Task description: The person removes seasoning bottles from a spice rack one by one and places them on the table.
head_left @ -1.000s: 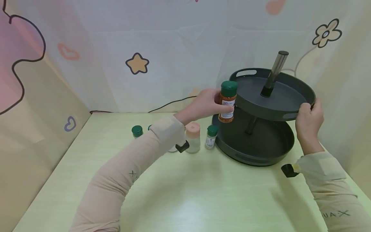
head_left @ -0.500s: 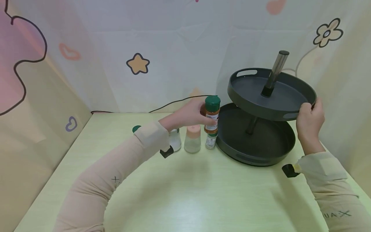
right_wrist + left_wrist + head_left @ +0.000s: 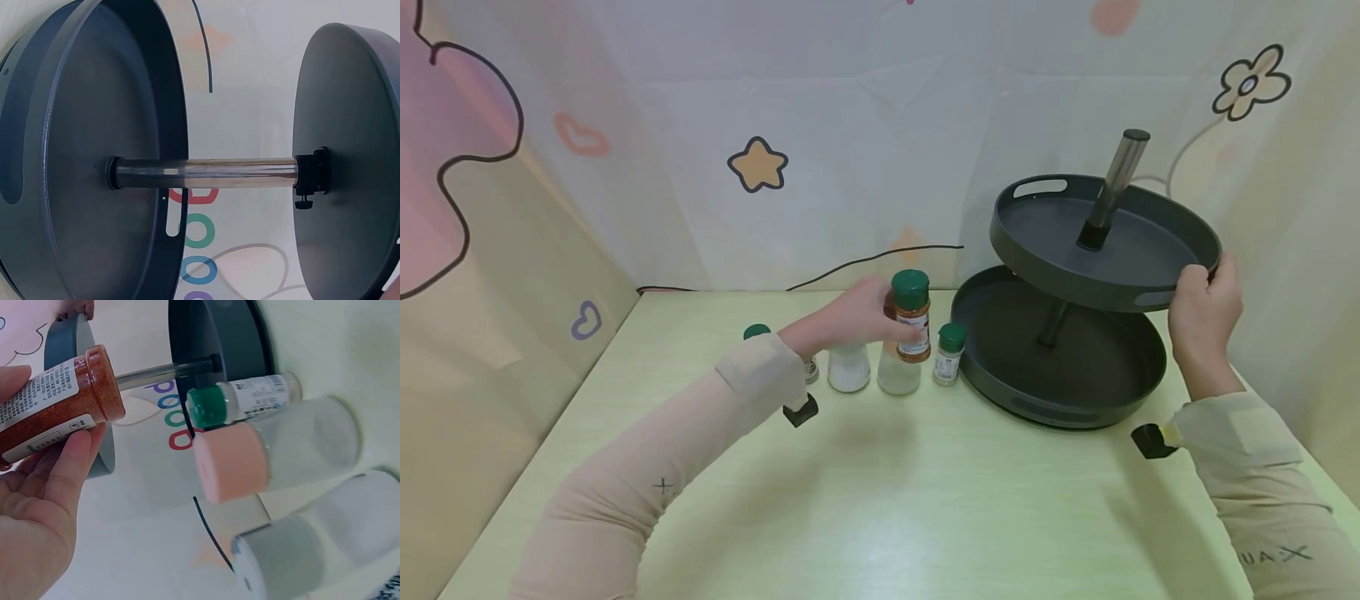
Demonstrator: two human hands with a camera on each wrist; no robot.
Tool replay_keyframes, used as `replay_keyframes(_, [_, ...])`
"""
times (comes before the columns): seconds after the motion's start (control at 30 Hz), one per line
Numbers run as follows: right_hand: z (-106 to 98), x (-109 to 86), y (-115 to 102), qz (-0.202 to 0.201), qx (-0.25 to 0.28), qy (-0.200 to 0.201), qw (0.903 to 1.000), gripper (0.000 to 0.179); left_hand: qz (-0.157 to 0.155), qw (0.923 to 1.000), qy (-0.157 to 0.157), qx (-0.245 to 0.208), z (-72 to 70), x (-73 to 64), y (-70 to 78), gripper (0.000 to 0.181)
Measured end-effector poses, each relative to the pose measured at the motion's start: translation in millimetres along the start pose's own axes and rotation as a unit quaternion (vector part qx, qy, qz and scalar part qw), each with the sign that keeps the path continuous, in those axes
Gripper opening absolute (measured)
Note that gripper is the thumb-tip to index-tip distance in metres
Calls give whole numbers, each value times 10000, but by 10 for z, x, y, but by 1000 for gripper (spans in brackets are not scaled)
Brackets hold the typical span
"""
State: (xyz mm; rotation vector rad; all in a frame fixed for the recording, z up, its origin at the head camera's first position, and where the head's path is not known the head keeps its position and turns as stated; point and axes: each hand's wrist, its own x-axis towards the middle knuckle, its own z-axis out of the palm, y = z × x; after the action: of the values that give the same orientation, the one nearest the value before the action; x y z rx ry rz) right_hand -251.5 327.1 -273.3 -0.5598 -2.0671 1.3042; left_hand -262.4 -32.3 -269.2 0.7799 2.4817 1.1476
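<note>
My left hand (image 3: 857, 317) grips a spice jar (image 3: 912, 317) with a green lid and orange-red contents, held upright above the table. In the left wrist view, the jar's base end (image 3: 105, 381) and label show between thumb and fingers. At the right stands a dark grey two-tier tray stand with a metal pole (image 3: 1118, 179). My right hand (image 3: 1205, 329) holds the rim of its upper tray (image 3: 1045, 233) near a handle slot. The lower tray (image 3: 1097, 358) holds nothing. The right wrist view shows a clamp screw (image 3: 304, 203) under the upper tray.
A small green-lidded shaker (image 3: 948, 358) stands beside the lower tray. Left of it are a pink-capped shaker (image 3: 231, 461) and a white-filled container (image 3: 848, 372). Farther left, a green lid (image 3: 757, 331) and a patterned jar (image 3: 811, 372) are partly behind the left arm. A curtain hangs behind.
My left hand has carried the spice jar leftward and down, away from the tray stand, past the small shaker. The right hand keeps its hold on the upper tray.
</note>
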Motion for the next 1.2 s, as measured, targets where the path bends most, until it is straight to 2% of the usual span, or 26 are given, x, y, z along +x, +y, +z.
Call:
replay_keyframes(0.3, [5, -1, 6, 29, -22, 19, 10000, 19, -130, 9997, 215, 1, -26, -189, -226, 34])
replay_keyframes(0.63, [8, 3, 0, 81, -76, -13, 9999, 19, -568, 9979, 301, -86, -49, -420, -485, 37])
replay_keyframes(0.87, [-1, 9, 4, 106, -42, -54, 9999, 19, -705, 9968, 361, -74, -79, -636, -747, 39])
replay_keyframes(1.1, [-9, 3, 4, 152, 12, -82, 9998, 19, -794, 9954, 516, -172, -129, -820, -972, 28])
replay_keyframes(1.2, [-9, -2, -3, 117, 65, -101, 9999, 19, -900, 9942, 555, -203, -161, -882, -1037, 35])
